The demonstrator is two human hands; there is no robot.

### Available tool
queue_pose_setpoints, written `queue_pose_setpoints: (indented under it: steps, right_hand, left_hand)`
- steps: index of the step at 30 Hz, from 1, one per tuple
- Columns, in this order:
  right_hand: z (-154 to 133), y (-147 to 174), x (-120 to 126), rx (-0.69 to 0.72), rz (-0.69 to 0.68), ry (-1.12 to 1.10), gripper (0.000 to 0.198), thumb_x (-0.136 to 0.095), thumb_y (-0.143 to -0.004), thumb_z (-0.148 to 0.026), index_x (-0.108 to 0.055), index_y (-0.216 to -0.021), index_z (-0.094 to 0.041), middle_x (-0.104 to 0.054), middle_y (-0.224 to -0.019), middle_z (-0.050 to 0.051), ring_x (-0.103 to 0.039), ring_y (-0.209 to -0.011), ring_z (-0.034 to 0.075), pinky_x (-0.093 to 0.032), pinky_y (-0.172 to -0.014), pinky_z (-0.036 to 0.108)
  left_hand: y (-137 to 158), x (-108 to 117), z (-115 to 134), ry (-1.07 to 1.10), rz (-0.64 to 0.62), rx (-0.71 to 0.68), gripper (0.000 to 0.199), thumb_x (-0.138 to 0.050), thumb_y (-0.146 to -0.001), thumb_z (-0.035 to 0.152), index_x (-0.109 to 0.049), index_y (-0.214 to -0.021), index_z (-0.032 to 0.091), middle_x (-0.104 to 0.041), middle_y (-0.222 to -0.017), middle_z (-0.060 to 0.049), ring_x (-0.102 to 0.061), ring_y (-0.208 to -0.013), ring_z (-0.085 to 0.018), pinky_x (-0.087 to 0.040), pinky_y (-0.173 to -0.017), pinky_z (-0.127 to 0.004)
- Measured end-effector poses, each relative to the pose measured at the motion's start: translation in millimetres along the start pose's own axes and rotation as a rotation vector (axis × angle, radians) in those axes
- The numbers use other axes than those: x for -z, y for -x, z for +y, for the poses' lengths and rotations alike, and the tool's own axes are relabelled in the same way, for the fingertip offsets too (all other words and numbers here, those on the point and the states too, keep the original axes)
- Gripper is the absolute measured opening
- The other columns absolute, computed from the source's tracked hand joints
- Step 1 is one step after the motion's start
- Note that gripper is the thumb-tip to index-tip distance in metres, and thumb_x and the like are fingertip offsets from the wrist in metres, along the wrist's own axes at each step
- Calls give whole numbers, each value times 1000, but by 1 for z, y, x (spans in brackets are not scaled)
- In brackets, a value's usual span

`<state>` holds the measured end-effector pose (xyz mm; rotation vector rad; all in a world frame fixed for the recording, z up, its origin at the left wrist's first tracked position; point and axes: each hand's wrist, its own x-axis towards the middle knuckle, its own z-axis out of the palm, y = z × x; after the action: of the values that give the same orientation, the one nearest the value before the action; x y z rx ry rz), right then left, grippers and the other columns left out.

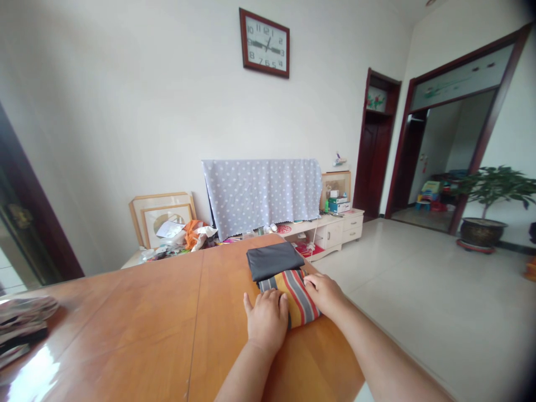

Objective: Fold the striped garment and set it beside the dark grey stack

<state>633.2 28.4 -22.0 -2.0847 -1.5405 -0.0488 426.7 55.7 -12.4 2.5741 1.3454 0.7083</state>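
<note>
A folded cloth with yellow, grey and red stripes [295,296] lies on the wooden table [159,324], close to its right edge. My left hand [267,319] rests on the cloth's left side, fingers spread and palm down. At the right edge of the cloth, my right hand [325,292] has its fingers curled against the fabric and seems to grip it; the fingertips are partly hidden. Just beyond the striped cloth, touching it, is a folded dark grey cloth [274,260].
A stack of patterned fabric [25,324] sits at the table's far left. Behind the table stands a low white cabinet [335,234] beside a polka-dot cover [263,192]. Framed pictures [163,215] lean on the wall. A potted plant [483,229] stands on the floor at right.
</note>
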Motion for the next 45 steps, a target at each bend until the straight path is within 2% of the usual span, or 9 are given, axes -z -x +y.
queue_pose_setpoints:
  steps: [5,10,14,17,27,31,35,40,45]
  right_hand:
    - [4,-2,-2,25,25,10,39,-38,-95,-34,-69,-118,-29,-70,-120,3,-59,-113,22,-41,-99,32]
    - [-9,-1,3,113,47,40,45,-36,-97,-38,-58,-135,-31,-54,-144,0,-39,-138,26,-23,-116,45]
    - [-25,5,8,219,-126,56,50,-26,-100,-50,-42,-146,-40,-40,-154,-5,-17,-149,29,-3,-118,59]
    - [-30,6,5,194,-261,64,53,-19,-100,-55,-36,-148,-42,-36,-157,-6,-11,-150,31,6,-115,64]
    - [-22,3,-5,132,-313,23,53,-16,-99,-59,-36,-147,-46,-30,-159,-7,-14,-150,29,3,-115,65]
    - [-15,3,-6,125,-208,-25,50,-22,-100,-54,-41,-145,-42,-39,-155,-3,-25,-147,27,-3,-116,63]
    - [-8,2,-4,89,24,-95,48,-26,-101,-49,-55,-136,-33,-56,-143,4,-41,-139,26,-12,-116,57]
    - [-3,2,4,71,243,-171,46,-27,-102,-44,-67,-118,-28,-72,-118,6,-63,-111,24,-25,-113,47]
    - [4,4,15,57,469,-233,50,-27,-101,-47,-70,-108,-22,-74,-102,9,-66,-100,24,-42,-97,36]
  left_hand:
    - [-3,-11,-15,-87,25,63,48,-24,-100,42,-56,-133,29,-45,-152,-3,-25,-146,-31,-5,-113,-73]
    - [-3,-21,-20,-164,-6,87,52,-24,-99,45,-54,-137,28,-45,-152,-4,-22,-147,-34,-4,-110,-76]
    - [-4,-22,-20,-179,-8,96,53,-24,-98,45,-53,-138,27,-44,-153,-5,-22,-147,-35,-1,-110,-76]
    - [-5,-23,-20,-169,-19,113,54,-25,-98,45,-52,-140,27,-43,-153,-4,-22,-147,-35,1,-110,-76]
    - [-6,-28,-25,-73,-17,134,52,-29,-96,48,-52,-140,29,-43,-153,-2,-23,-146,-37,3,-109,-77]
    - [-7,-25,-30,42,4,172,48,-29,-97,47,-54,-136,32,-46,-151,-2,-25,-146,-35,-2,-110,-75]
    - [-10,-20,-36,169,55,285,46,-27,-99,42,-60,-127,29,-56,-143,-7,-34,-143,-32,-13,-112,-69]
    - [-11,-16,-44,244,136,333,45,-27,-98,36,-63,-119,20,-67,-124,-13,-53,-126,-30,-27,-111,-55]
    - [-10,-15,-48,323,176,387,45,-29,-96,34,-63,-120,16,-68,-122,-14,-57,-120,-29,-32,-109,-45]
